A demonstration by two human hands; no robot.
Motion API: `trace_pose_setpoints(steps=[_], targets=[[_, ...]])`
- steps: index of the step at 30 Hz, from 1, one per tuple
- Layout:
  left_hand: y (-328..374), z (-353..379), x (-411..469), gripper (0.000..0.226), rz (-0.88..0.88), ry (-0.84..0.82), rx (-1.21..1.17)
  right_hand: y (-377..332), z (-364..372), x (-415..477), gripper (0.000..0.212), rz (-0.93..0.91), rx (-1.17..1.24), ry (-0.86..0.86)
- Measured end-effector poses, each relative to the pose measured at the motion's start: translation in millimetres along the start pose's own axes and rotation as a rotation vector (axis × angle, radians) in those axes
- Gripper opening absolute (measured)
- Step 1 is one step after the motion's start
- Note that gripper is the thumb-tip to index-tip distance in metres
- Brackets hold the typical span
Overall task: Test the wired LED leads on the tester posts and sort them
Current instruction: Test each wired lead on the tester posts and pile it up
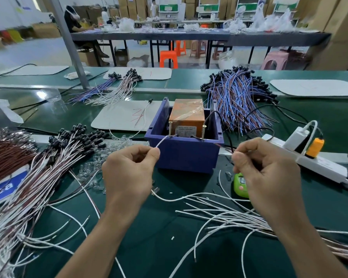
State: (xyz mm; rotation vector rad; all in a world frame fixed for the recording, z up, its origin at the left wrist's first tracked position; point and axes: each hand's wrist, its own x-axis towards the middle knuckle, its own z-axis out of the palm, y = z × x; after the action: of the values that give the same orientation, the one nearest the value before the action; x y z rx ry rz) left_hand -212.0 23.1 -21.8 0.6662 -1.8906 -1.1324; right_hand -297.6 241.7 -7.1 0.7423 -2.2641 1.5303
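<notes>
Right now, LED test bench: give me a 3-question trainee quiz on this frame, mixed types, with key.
1. True or false: the left hand pinches a white lead whose tip points toward the left tester post.
2. What sits inside the blue box? A) an orange block wrapped in clear film; B) a green timer; C) a pile of leads.
3. Fill in: the right hand pinches a thin wire, and the white power strip lies to the box's ___.
Key: 1 true; 2 A; 3 right.
</notes>
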Motion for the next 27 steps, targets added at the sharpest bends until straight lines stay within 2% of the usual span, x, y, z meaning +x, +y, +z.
trace_pose_setpoints(steps=[6,11,17,27], targets=[[2,8,7,0.017,0.018,0.011,0.015,5,5,-3,0.005,-0.003,-0.002,-0.017],[4,14,13,0.034,0.017,0.057,0.038,12,7,-4,0.012,-0.004,-0.005,-0.026],[4,15,12,0.031,0.031,0.082,0.053,10,19,10,0.017,-0.004,-0.030,-0.024],[1,12,12,0.030,0.026,0.092,0.066,8,28,30,0.013,-0.042,-0.027,-0.009]])
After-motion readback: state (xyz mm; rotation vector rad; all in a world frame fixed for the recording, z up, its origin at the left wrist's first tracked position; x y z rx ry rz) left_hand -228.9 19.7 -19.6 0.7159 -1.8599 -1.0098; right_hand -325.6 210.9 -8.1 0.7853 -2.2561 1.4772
